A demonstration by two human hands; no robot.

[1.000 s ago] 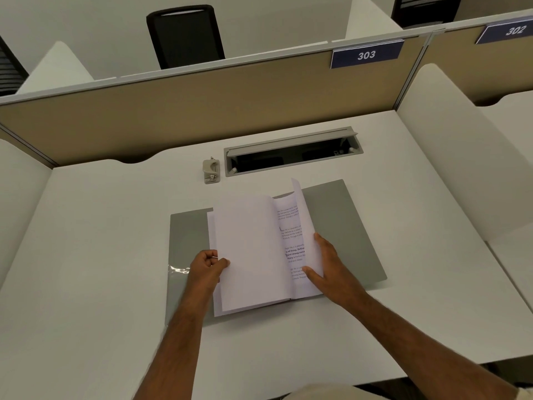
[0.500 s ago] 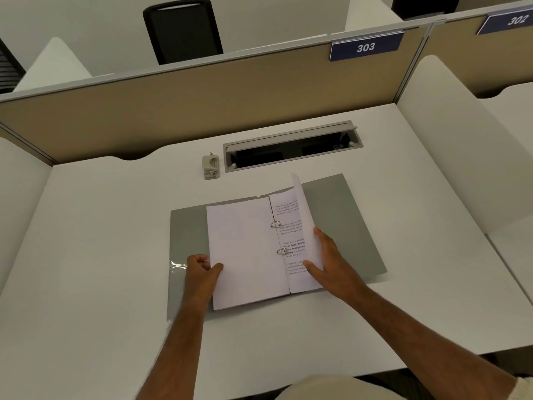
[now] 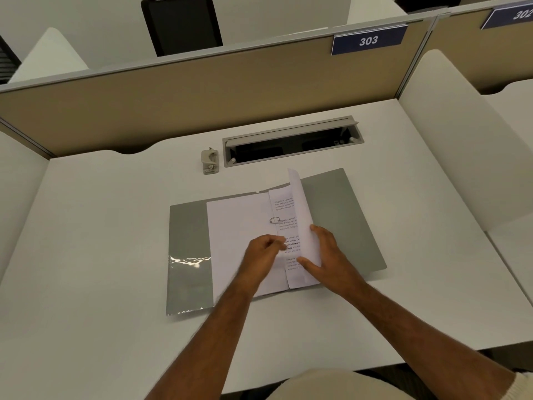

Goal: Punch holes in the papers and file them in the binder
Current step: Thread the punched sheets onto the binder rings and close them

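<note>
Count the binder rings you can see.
1. One ring stands at the spine, above the left hand. A second may be hidden under that hand.

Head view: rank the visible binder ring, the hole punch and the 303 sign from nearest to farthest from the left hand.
From the left hand:
1. Binder ring, just beyond the hand, at the binder's spine.
2. Hole punch, farther back and left, beside the cable tray.
3. 303 sign, farthest, up on the partition to the right.
</note>
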